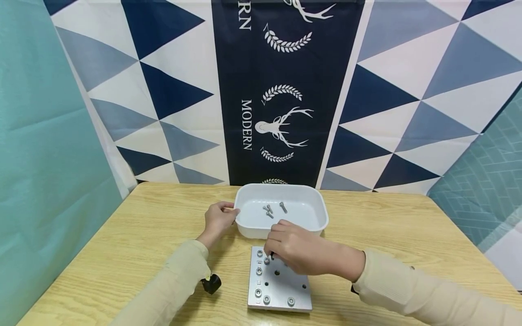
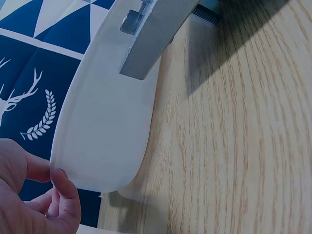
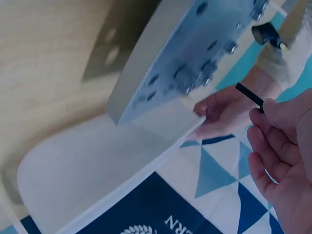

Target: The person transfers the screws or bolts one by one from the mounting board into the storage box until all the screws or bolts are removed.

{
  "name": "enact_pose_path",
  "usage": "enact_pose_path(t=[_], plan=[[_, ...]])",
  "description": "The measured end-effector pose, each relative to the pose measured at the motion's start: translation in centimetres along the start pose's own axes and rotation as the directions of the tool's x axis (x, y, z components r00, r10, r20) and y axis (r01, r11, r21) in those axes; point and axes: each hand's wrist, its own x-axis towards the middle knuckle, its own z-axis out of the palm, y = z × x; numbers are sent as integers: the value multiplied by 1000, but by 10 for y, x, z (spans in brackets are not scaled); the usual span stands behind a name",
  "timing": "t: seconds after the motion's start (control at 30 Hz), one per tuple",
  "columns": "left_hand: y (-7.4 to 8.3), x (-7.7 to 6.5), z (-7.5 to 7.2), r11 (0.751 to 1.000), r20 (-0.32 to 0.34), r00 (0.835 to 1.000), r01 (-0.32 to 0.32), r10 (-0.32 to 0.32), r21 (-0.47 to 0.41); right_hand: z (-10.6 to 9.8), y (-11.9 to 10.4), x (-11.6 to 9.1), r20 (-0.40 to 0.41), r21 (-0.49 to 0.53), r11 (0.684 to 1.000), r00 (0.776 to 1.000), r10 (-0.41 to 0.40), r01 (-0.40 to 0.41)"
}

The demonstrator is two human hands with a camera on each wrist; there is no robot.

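With thumb and fingers, my left hand [image 1: 217,222] pinches the left rim of a white plastic tray [image 1: 250,232]; the left wrist view shows the thumb over its edge. Several loose screws [image 1: 283,207] lie inside the tray. Between thumb and forefinger my right hand [image 1: 299,248] holds a black hex key [image 3: 249,98], whose short end sticks out. That hand is over the upper part of a silver metal plate [image 1: 281,287], close to a socket-head screw [image 1: 267,261], and hides the plate's upper right corner. More socket-head screws sit in the plate, beside bare holes.
Both stand on a wooden table [image 1: 163,217], the plate just in front of the tray. Behind the table's back edge hangs a patterned cloth [image 1: 285,68]. A black wrist camera [image 1: 211,284] sits under the left forearm, low over the tabletop.
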Motion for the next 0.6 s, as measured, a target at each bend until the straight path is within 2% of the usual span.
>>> enact_pose_path(t=[0.3, 0.6], plan=[[1, -1, -1, 1000, -5, 1000, 6, -6, 1, -7, 24, 2, 7, -16, 996, 997, 83, -83], [2, -2, 1, 1000, -7, 1000, 9, -9, 1, -6, 43, 0, 5, -56, 993, 994, 107, -107]])
